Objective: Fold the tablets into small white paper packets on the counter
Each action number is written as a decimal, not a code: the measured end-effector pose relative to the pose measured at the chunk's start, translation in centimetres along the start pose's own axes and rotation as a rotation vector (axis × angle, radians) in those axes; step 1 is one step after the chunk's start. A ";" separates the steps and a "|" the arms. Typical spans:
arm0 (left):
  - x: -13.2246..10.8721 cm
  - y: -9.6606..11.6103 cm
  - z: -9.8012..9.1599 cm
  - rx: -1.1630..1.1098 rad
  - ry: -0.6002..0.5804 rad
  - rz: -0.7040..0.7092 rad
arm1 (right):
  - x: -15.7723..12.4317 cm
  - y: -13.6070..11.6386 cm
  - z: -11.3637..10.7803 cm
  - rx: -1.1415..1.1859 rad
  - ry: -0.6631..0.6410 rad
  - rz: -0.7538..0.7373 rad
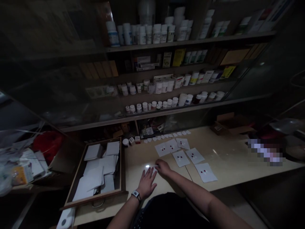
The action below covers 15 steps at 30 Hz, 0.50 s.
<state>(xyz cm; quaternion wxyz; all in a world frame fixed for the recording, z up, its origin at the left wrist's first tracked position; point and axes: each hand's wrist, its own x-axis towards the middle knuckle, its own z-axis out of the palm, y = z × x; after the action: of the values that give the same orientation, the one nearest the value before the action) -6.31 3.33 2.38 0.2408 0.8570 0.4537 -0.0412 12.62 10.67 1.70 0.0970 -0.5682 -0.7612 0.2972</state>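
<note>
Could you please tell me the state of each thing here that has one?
Left hand: flat, spread
Right hand: curled, seemingly pinching white paper
White sheets: unfolded, red pills on them
Small packets: in a row
Drawer: open, filled with papers
Cardboard box: flaps open
Top shelf bottles: upright, capped

Counter, cream, glossy (dark seam right of the right hand point(162, 167)) point(138, 156). Lying on it: white paper piece point(154, 174), partly under the left hand point(147, 183); six white square paper sheets point(180, 162), beyond and right of the right hand; row of small white paper packets point(162, 137), farther beyond; brown wooden drawer point(123, 168), left of the left hand; white round jar point(125, 142), beyond it; open brown cardboard box point(242, 130), well right.
</note>
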 end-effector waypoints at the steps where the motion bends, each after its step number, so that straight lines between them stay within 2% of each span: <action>1: 0.0 0.0 0.0 -0.001 0.001 -0.001 | -0.1 0.0 0.0 0.008 0.004 -0.022; 4: 0.0 0.1 0.0 0.003 -0.004 0.000 | -0.3 0.2 0.1 0.046 0.001 -0.082; 7: -0.1 0.2 -0.1 0.013 -0.014 -0.004 | -0.1 0.3 0.2 0.047 -0.005 -0.080; 10: -0.1 0.3 -0.2 0.017 -0.017 -0.008 | 0.1 0.0 0.3 0.001 -0.014 -0.071; 15: 0.0 0.5 0.4 0.037 0.000 -0.030 | -0.4 -0.3 0.4 -0.142 0.000 -0.201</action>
<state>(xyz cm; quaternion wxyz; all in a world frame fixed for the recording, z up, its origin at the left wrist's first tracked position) -5.90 2.95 2.23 0.2244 0.8543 0.4657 -0.0532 12.33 10.09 1.63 0.0859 -0.4945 -0.8335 0.2311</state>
